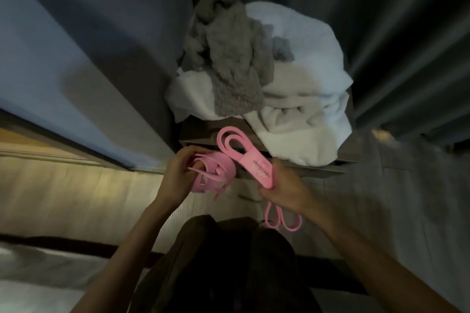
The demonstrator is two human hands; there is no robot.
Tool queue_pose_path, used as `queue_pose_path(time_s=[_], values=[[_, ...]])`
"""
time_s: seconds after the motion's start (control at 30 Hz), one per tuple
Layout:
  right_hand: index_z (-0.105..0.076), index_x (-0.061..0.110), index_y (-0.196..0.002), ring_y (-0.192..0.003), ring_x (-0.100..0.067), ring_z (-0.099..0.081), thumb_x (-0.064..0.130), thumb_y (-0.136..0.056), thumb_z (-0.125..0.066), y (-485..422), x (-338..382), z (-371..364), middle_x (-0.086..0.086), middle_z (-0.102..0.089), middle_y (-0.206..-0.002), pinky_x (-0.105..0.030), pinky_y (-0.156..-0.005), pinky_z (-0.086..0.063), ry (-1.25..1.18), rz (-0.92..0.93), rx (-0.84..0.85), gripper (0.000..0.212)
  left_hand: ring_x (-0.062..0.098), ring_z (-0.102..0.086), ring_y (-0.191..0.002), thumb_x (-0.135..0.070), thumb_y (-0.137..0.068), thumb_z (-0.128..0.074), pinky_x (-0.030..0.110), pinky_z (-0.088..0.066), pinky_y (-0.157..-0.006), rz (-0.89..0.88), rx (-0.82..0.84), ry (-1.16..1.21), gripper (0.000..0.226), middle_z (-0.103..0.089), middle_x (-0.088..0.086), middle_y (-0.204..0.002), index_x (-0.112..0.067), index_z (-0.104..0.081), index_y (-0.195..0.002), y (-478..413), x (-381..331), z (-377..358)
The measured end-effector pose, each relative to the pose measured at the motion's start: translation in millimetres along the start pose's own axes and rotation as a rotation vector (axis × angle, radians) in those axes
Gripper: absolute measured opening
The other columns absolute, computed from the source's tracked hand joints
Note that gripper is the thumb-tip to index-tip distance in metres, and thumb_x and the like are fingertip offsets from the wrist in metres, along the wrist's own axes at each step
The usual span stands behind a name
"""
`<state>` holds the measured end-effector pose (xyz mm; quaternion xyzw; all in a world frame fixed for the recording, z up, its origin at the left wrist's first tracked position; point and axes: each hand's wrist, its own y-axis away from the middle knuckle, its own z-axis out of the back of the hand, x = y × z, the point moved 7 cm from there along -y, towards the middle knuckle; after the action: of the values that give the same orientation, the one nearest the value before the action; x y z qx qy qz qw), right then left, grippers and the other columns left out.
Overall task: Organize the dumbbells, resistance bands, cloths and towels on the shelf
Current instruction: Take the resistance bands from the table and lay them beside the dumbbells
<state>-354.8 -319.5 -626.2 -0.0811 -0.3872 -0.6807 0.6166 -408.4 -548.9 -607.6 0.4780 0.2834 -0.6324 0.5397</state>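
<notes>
We have two pink resistance bands held just off the shelf's [201, 132] near edge. Folded band [254, 162], printed label up: right hand [284, 188] is curled round its lower end, top loops reach over the shelf edge, more loops hang below the fist. Tangled band [211, 173]: left hand [178, 173] fingers curled round it, just beside. White towel [305, 99] overhangs the front right edge, grey cloth [234, 63] piled on it. Wall [101, 58] hard left, curtain [407, 46] hard right; bare shelf only at front left.
</notes>
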Motion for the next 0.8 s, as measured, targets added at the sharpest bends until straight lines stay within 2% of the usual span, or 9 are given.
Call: queue_pose_path(time_s=[0.07, 0.13, 0.23, 0.33, 0.4, 0.5, 0.6, 0.67, 0.8], values=[[-0.038, 0.016, -0.098, -0.081, -0.019, -0.06, 0.019, -0.079, -0.068, 10.2, 20.4, 21.7, -0.002, -0.058, -0.098, -0.031, -0.058, -0.047, 0.05, 0.029, -0.001, 0.035, -0.001, -0.061, -0.09, -0.007, -0.078, -0.052, 0.014, -0.047, -0.077, -0.016, -0.033, -0.038, 0.028, -0.066, -0.009, -0.099, -0.019, -0.062, -0.101, 11.1, -27.1, 14.4], [-0.036, 0.017, -0.097, -0.079, -0.02, -0.06, 0.021, -0.081, -0.066, 21.0, 41.5, 45.1, -0.005, -0.062, -0.1, -0.03, -0.055, -0.045, 0.118, 0.065, 0.003, 0.035, -0.006, -0.059, -0.088, 0.006, -0.08, -0.055, 0.009, -0.044, -0.075, -0.031, -0.083, -0.079, 0.032, -0.064, -0.013, -0.096, -0.018, -0.062, -0.1, 24.6, -56.0, 28.7], [-0.038, 0.017, -0.099, -0.075, -0.017, -0.059, 0.026, -0.083, -0.064, 38.2, 73.1, 80.5, -0.001, -0.063, -0.101, -0.025, -0.052, -0.042, 0.245, 0.139, 0.009, 0.032, 0.004, -0.06, -0.09, 0.01, -0.079, -0.054, 0.023, -0.048, -0.078, -0.023, -0.154, -0.118, 0.038, -0.064, -0.011, -0.096, -0.02, -0.064, -0.101, 46.3, -87.4, 48.0], [-0.039, 0.017, -0.1, -0.078, -0.018, -0.06, 0.027, -0.084, -0.065, 54.1, 101.9, 109.4, 0.0, -0.063, -0.106, -0.022, -0.05, -0.041, 0.313, 0.21, 0.025, 0.032, 0.019, -0.062, -0.092, 0.011, -0.079, -0.052, 0.034, -0.052, -0.078, -0.01, -0.267, -0.119, 0.038, -0.066, 0.001, -0.099, -0.018, -0.064, -0.101, 71.9, -112.8, 66.3], [-0.039, 0.02, -0.099, -0.075, -0.016, -0.058, 0.027, -0.083, -0.065, 65.2, 121.9, 126.0, 0.001, -0.064, -0.105, -0.022, -0.05, -0.039, 0.342, 0.275, 0.032, 0.032, 0.015, -0.062, -0.089, 0.012, -0.08, -0.052, 0.029, -0.051, -0.076, -0.003, -0.361, -0.116, 0.036, -0.066, 0.004, -0.097, -0.016, -0.062, -0.099, 90.9, -130.9, 77.1], [-0.044, 0.02, -0.103, -0.073, -0.012, -0.056, 0.023, -0.083, -0.066, 78.5, 154.0, 139.9, 0.002, -0.064, -0.101, -0.017, -0.05, -0.035, 0.345, 0.4, 0.074, 0.03, 0.001, -0.061, -0.082, 0.02, -0.072, -0.051, 0.014, -0.048, -0.067, 0.058, -0.5, -0.07, 0.045, -0.064, -0.003, -0.093, -0.015, -0.062, -0.099, 122.2, -145.0, 97.1], [-0.049, 0.014, -0.11, -0.075, -0.014, -0.055, 0.021, -0.083, -0.065, 88.0, 195.7, 141.3, -0.001, -0.063, -0.099, -0.024, -0.054, -0.039, 0.347, 0.549, 0.129, 0.032, 0.009, -0.06, -0.09, 0.023, -0.065, -0.054, 0.017, -0.049, -0.07, 0.077, -0.597, -0.095, 0.053, -0.064, 0.003, -0.098, -0.016, -0.062, -0.1, 150.9, -144.4, 122.8], [-0.051, 0.014, -0.11, -0.075, -0.015, -0.058, 0.02, -0.083, -0.065, 91.4, 222.4, 132.8, -0.002, -0.064, -0.097, -0.028, -0.057, -0.044, 0.334, 0.607, 0.181, 0.031, 0.007, -0.059, -0.092, 0.021, -0.068, -0.057, 0.016, -0.047, -0.072, 0.114, -0.668, -0.118, 0.053, -0.063, 0.002, -0.1, -0.021, -0.063, -0.1, 171.4, -140.2, 142.5], [-0.05, 0.026, -0.115, -0.084, -0.014, -0.063, 0.025, -0.081, -0.065, 90.1, 279.4, 100.5, 0.006, -0.064, -0.101, -0.038, -0.069, -0.056, 0.28, 0.684, 0.269, 0.036, 0.019, -0.062, -0.094, 0.004, -0.076, -0.059, 0.03, -0.051, -0.08, 0.085, -0.833, -0.172, 0.034, -0.065, 0.005, -0.102, -0.013, -0.065, -0.105, 212.8, -140.5, 188.4]])
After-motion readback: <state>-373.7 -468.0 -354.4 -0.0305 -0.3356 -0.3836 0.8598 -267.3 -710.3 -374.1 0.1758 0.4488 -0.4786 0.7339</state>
